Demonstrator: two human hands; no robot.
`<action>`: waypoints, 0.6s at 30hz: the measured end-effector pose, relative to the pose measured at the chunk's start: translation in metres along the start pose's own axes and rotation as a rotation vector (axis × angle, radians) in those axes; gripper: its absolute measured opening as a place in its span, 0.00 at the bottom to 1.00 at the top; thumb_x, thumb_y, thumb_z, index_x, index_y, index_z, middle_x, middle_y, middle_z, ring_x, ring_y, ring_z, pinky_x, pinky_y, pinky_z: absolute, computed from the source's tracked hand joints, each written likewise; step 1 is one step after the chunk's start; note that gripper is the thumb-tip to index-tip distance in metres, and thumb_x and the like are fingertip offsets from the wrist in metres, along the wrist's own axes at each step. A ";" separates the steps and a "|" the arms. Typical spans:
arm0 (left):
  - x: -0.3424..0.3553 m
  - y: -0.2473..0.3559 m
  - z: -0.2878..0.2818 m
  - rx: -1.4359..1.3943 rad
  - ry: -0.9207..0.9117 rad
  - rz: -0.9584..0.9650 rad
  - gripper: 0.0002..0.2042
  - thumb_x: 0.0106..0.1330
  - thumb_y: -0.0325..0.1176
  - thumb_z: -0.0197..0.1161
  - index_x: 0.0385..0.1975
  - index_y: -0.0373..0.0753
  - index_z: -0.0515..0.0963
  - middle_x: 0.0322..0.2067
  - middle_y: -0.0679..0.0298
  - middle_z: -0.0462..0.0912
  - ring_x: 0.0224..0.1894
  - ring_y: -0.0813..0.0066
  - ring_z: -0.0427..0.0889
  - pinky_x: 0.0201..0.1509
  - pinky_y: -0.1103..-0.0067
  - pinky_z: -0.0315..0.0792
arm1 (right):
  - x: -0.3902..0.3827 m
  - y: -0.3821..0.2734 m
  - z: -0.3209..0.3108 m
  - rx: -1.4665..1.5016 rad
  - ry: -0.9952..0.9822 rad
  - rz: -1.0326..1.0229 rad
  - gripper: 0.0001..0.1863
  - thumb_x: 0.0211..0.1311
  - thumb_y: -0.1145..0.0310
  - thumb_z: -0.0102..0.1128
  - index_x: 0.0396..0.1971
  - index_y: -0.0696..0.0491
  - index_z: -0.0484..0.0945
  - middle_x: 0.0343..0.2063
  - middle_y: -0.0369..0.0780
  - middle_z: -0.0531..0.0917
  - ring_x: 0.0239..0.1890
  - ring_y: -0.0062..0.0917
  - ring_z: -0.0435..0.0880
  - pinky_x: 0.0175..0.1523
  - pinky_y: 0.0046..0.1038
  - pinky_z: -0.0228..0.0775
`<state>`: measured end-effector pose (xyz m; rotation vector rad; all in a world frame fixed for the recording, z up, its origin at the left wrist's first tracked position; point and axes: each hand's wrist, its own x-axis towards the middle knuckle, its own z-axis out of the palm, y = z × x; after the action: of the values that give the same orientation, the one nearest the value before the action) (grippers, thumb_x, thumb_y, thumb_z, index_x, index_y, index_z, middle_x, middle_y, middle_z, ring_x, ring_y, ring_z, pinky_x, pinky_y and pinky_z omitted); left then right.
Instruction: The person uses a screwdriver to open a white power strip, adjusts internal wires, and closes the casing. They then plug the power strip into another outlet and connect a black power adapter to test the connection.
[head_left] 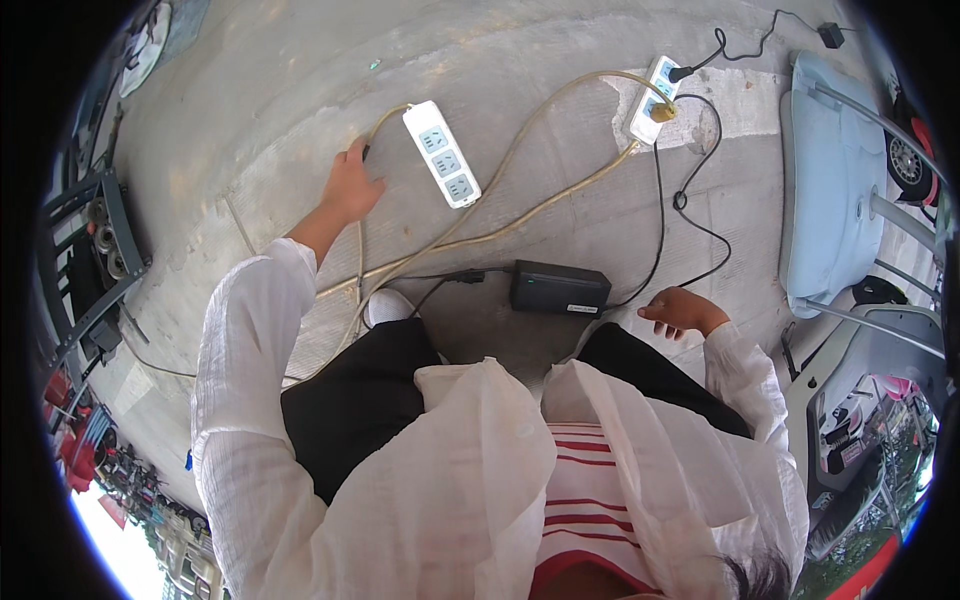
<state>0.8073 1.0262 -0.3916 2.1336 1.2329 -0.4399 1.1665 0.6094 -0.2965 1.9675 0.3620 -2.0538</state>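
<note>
My left hand [352, 187] reaches low over the floor, thumb spread away from the fingers. Its fingertips are at a small black piece [366, 153] beside the yellowish cord [384, 119] of a white power strip [443, 155]. Whether they touch it is hard to tell. That strip lies just right of the hand, its blue-faced sockets bare. My right hand [684, 312] hovers over my right knee, fingers loosely bent and apart, holding nothing visible. Nearest to it is a black power adapter [560, 288] on the floor between my feet.
A second white power strip [652, 104] at the far right has a yellowish plug [662, 112] and a black plug [681, 74] in it. Cords cross the floor. A pale blue chair [835, 185] stands at right, a dark metal frame [90, 265] at left.
</note>
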 end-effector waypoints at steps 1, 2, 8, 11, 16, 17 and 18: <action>0.001 0.000 0.000 -0.033 -0.012 -0.048 0.38 0.57 0.37 0.67 0.67 0.36 0.56 0.58 0.41 0.67 0.59 0.44 0.72 0.62 0.62 0.69 | -0.003 -0.016 0.005 -0.012 0.029 -0.128 0.22 0.63 0.56 0.64 0.41 0.62 0.77 0.23 0.44 0.83 0.24 0.29 0.82 0.26 0.31 0.71; 0.002 -0.002 -0.001 -0.063 -0.021 -0.100 0.37 0.57 0.37 0.67 0.66 0.35 0.58 0.57 0.41 0.69 0.57 0.44 0.73 0.61 0.61 0.70 | -0.004 -0.031 0.009 -0.026 0.059 -0.261 0.21 0.63 0.56 0.64 0.42 0.62 0.77 0.24 0.45 0.83 0.26 0.31 0.83 0.29 0.31 0.72; 0.000 -0.022 0.018 -0.038 0.011 -0.156 0.24 0.58 0.36 0.66 0.50 0.30 0.68 0.48 0.40 0.75 0.51 0.45 0.77 0.55 0.60 0.72 | 0.028 -0.058 0.012 -0.255 0.442 -0.719 0.18 0.61 0.62 0.63 0.45 0.59 0.76 0.33 0.49 0.83 0.35 0.44 0.82 0.43 0.37 0.74; -0.004 -0.022 0.025 -0.033 0.006 -0.190 0.19 0.59 0.34 0.64 0.45 0.30 0.68 0.43 0.40 0.78 0.49 0.43 0.77 0.53 0.59 0.72 | 0.045 -0.050 0.003 -0.373 0.540 -0.725 0.19 0.59 0.62 0.65 0.45 0.58 0.76 0.39 0.49 0.81 0.41 0.44 0.81 0.47 0.38 0.73; 0.002 -0.030 0.022 0.046 -0.019 -0.137 0.15 0.59 0.31 0.61 0.41 0.31 0.68 0.39 0.41 0.78 0.46 0.40 0.77 0.50 0.56 0.71 | 0.051 -0.045 0.012 -0.472 0.636 -0.753 0.31 0.52 0.58 0.71 0.54 0.56 0.73 0.50 0.48 0.76 0.53 0.44 0.75 0.55 0.39 0.70; 0.005 -0.029 0.023 0.060 -0.026 -0.131 0.14 0.59 0.31 0.61 0.40 0.31 0.67 0.39 0.40 0.78 0.46 0.40 0.77 0.50 0.56 0.71 | 0.049 -0.047 0.020 -0.526 0.631 -0.804 0.37 0.49 0.57 0.72 0.58 0.56 0.69 0.52 0.48 0.74 0.54 0.44 0.74 0.56 0.40 0.68; 0.006 -0.032 0.025 0.052 -0.036 -0.113 0.14 0.59 0.31 0.61 0.40 0.32 0.67 0.39 0.40 0.78 0.46 0.40 0.77 0.50 0.56 0.71 | 0.043 -0.056 0.030 -0.580 0.619 -0.861 0.42 0.47 0.55 0.74 0.62 0.55 0.66 0.53 0.48 0.73 0.55 0.43 0.72 0.57 0.41 0.66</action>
<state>0.7835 1.0258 -0.4250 2.0973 1.3397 -0.5622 1.1165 0.6493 -0.3383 2.1654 1.9518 -1.3021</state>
